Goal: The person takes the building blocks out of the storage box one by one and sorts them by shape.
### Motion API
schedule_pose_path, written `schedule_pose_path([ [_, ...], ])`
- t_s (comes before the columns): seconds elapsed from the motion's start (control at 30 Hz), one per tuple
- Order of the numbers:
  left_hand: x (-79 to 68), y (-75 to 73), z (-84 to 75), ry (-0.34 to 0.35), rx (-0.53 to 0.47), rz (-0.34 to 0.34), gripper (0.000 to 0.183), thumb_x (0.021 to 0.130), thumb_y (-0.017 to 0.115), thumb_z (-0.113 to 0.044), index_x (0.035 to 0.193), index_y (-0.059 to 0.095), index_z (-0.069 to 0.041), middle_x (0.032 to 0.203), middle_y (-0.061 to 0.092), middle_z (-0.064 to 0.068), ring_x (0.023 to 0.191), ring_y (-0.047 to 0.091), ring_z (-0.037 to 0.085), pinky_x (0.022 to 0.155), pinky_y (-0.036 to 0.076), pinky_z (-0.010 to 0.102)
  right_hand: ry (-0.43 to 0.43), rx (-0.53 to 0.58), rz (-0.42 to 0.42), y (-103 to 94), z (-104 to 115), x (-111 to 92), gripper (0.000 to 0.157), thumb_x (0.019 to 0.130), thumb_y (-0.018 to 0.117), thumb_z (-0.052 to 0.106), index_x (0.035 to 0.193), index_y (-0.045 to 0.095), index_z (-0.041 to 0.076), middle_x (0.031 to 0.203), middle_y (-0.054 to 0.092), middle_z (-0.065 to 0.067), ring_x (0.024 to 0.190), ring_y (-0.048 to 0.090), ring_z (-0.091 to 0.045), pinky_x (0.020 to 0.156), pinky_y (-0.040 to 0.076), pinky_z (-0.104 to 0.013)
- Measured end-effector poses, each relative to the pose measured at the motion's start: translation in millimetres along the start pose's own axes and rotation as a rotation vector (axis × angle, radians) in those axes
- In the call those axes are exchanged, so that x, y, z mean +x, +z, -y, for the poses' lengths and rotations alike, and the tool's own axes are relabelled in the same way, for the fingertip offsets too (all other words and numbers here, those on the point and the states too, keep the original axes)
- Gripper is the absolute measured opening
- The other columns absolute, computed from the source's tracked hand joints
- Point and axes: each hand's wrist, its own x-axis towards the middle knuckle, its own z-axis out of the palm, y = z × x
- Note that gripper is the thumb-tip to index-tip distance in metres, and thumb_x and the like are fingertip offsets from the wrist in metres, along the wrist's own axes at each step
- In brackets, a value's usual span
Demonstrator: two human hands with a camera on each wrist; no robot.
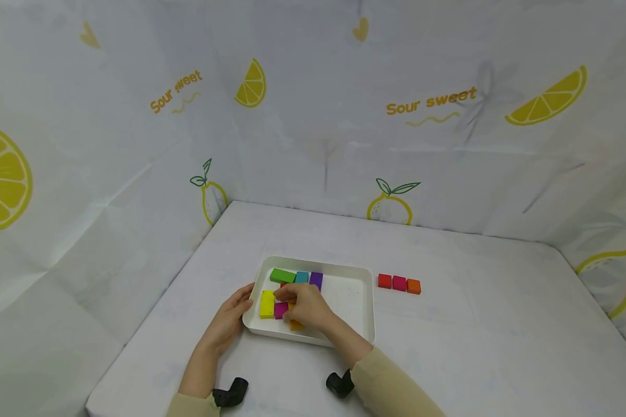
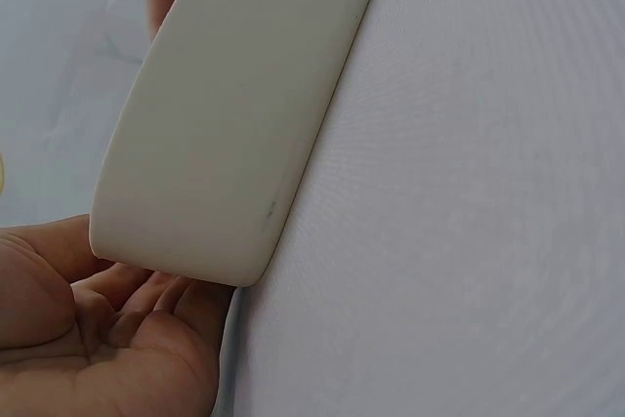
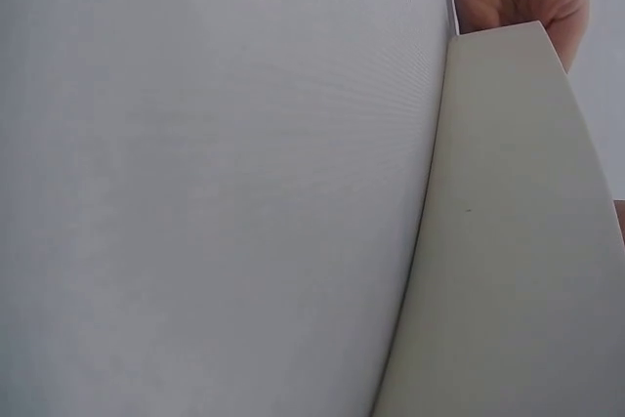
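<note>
A white tray [image 1: 344, 301] with a raised rim lies on the table and holds several coloured blocks. My left hand [image 1: 230, 318] grips its left end, the thumb at the rim and the fingers against the outer wall, as the left wrist view shows. Inside the tray, my right hand [image 1: 305, 306] is bent down over the blocks, between a yellow block [image 1: 267, 304], a magenta block [image 1: 281, 311] and an orange block [image 1: 296, 326]. Whether its fingertips pinch a block is hidden. Behind it lie a green block [image 1: 283, 275], a blue block [image 1: 302, 277] and a purple block [image 1: 316, 280].
Right of the tray, a red block [image 1: 384, 281], a crimson block [image 1: 399, 283] and an orange-red block [image 1: 414, 286] lie in a row on the white table [image 1: 475, 336]. A lemon-printed curtain [image 1: 313, 116] hangs behind and along both sides.
</note>
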Motion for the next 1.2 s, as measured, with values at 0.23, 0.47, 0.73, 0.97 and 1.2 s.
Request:
schedule_pose_path([
  [0.23,0.3,-0.3,0.1,0.002,0.005,0.007,0.050,0.106,0.035,-0.011,0.155,0.024,-0.004,0.165,0.021,0.019,0.152,0.022,0.032,0.124,0.021,0.049,0.003,-0.013,0.000,0.9,-1.8,1.0,0.040,0.078,0.077,-0.004,0.117,0.071,0.005,0.113,0.075,-0.007,0.108,0.069,-0.023,0.098,0.056,-0.037],
  [0.47,-1.2,0.8,-0.5,0.004,0.002,0.004,0.051,0.106,0.036,-0.013,0.155,0.024,-0.004,0.165,0.022,0.018,0.153,0.020,0.032,0.124,0.020,0.049,-0.010,-0.059,-0.006,1.8,-1.7,0.4,0.039,0.079,0.077,-0.003,0.116,0.071,0.007,0.111,0.075,-0.005,0.104,0.068,-0.020,0.096,0.056,-0.036],
  [0.73,-0.7,1.0,-0.6,0.000,0.003,0.001,0.050,0.106,0.035,-0.012,0.155,0.025,-0.004,0.164,0.022,0.018,0.152,0.021,0.031,0.124,0.022,0.049,-0.001,-0.062,-0.001,1.8,-0.3,-1.0,0.039,0.079,0.078,-0.001,0.116,0.071,0.007,0.112,0.075,-0.004,0.105,0.067,-0.019,0.097,0.056,-0.035],
  [0.97,-1.6,0.3,-1.7,0.003,-0.003,0.019,0.050,0.107,0.033,-0.011,0.155,0.022,-0.003,0.165,0.020,0.020,0.153,0.019,0.033,0.125,0.020,0.051,-0.014,-0.060,-0.001,1.7,-1.0,-0.6,0.040,0.078,0.078,-0.002,0.116,0.071,0.005,0.111,0.075,-0.006,0.105,0.067,-0.021,0.098,0.055,-0.037],
  [1.2,-1.2,0.5,-1.1,-0.004,0.007,0.001,0.050,0.107,0.036,-0.013,0.155,0.024,-0.004,0.164,0.023,0.019,0.151,0.023,0.032,0.123,0.026,0.046,-0.015,-0.053,0.005,2.3,2.2,-3.0,0.044,0.079,0.076,-0.004,0.122,0.068,0.005,0.109,0.075,-0.005,0.104,0.068,-0.021,0.095,0.056,-0.035],
])
